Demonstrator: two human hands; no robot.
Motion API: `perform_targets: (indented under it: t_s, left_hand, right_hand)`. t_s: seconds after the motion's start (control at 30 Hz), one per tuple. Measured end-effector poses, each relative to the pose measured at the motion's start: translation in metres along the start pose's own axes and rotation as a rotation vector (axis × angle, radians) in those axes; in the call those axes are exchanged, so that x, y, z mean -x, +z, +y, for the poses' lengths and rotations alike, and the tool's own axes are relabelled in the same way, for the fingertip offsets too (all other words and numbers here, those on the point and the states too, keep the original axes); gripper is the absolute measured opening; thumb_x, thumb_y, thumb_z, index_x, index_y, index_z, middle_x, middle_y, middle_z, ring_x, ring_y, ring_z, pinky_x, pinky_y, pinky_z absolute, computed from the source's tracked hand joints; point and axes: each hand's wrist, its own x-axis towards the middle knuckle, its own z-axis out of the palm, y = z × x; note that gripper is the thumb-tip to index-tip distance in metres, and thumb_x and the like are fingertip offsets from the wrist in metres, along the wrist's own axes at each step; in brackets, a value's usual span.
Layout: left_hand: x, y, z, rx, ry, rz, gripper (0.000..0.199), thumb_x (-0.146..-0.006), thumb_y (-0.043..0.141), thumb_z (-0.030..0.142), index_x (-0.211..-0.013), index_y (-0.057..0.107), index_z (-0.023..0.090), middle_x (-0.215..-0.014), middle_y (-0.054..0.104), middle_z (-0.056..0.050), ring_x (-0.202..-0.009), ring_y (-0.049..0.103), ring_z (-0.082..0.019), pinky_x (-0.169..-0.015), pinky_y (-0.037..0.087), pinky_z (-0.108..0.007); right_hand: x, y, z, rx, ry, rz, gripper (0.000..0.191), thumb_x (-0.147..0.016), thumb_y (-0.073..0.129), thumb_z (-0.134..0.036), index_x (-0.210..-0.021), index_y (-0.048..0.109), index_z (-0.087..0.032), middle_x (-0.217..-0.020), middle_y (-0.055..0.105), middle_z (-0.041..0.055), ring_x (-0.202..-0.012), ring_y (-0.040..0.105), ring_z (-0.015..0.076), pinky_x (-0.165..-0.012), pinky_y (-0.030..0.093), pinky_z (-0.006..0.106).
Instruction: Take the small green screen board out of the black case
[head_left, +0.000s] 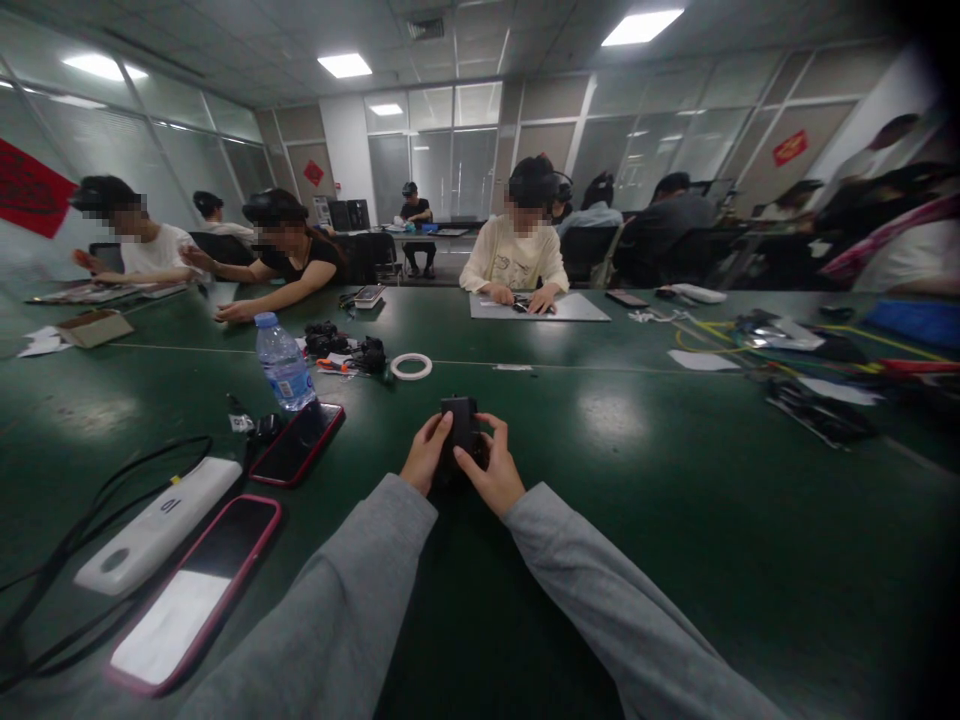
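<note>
Between both hands, over the dark green table (pixel 637 560), is a small black box-shaped device (pixel 459 425). Something dark and uneven, perhaps a coiled cable, shows beside and below it, too blurred to name. My left hand (pixel 427 452) grips the device's left side, the thumb lying along its edge. On the opposite side my right hand (pixel 496 465) closes on it, thumb in front and fingers curled around the far side. Both grey sleeves reach up from the bottom of the view.
Left of me lie a red-edged phone (pixel 298 445), a pink-cased phone (pixel 196 595), a white power bank-like device (pixel 161 525) and black cables. A water bottle (pixel 283 365), black cable bundles (pixel 341 348) and a tape roll (pixel 411 367) stand further off. Across the table a person (pixel 517 250) works on a board.
</note>
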Motion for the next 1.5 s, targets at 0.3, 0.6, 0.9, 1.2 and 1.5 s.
perform_targets:
  t_s: [0.3,0.6,0.9,1.2,1.5]
  left_hand:
    - [0.001,0.0,0.002,-0.029,0.021,-0.029,0.045,-0.069,0.068,0.042,-0.106,0.062,0.016,-0.102,0.064,-0.009,-0.092,0.06,-0.018,-0.084,0.046,-0.031]
    - [0.004,0.002,0.005,0.018,0.018,-0.041,0.045,-0.066,0.072,0.039,-0.105,0.061,0.018,-0.097,0.065,-0.008,-0.088,0.061,-0.018,-0.081,0.047,-0.032]
    - [0.005,0.003,0.008,0.048,-0.031,0.063,0.049,-0.072,0.06,0.056,-0.102,0.061,0.017,-0.094,0.066,-0.007,-0.087,0.062,-0.018,-0.078,0.048,-0.029]
    - [-0.006,-0.006,0.013,0.304,-0.143,0.058,0.054,-0.078,0.049,0.06,-0.107,0.058,0.015,-0.1,0.066,-0.011,-0.088,0.064,-0.021,-0.075,0.051,-0.034]
    - [-0.007,-0.011,0.011,0.375,-0.29,-0.044,0.049,-0.083,0.045,0.053,-0.108,0.059,0.012,-0.099,0.067,-0.012,-0.089,0.064,-0.021,-0.079,0.05,-0.034]
  right_hand:
    - [-0.002,0.001,0.002,-0.107,0.058,0.049,0.061,-0.074,0.067,-0.039,-0.115,0.024,-0.021,-0.095,0.056,0.0046,-0.082,0.061,0.0173,-0.076,0.05,0.031]
    - [-0.001,-0.003,0.001,-0.029,0.033,0.0,0.053,-0.079,0.062,-0.04,-0.116,0.03,-0.022,-0.095,0.058,0.0041,-0.084,0.061,0.0177,-0.076,0.05,0.031]
    - [0.001,-0.001,-0.002,0.054,-0.016,0.02,0.052,-0.08,0.062,-0.039,-0.121,0.034,-0.023,-0.101,0.056,0.0056,-0.089,0.059,0.0183,-0.079,0.05,0.032]
    - [-0.005,-0.006,-0.002,-0.121,0.015,0.219,0.071,-0.082,0.058,-0.049,-0.136,0.02,-0.021,-0.11,0.053,0.0108,-0.092,0.058,0.0196,-0.081,0.051,0.035]
    - [-0.008,-0.011,0.01,-0.053,0.163,0.222,0.06,-0.085,0.041,-0.064,-0.123,0.048,-0.019,-0.118,0.053,0.0079,-0.111,0.05,0.0214,-0.097,0.041,0.035]
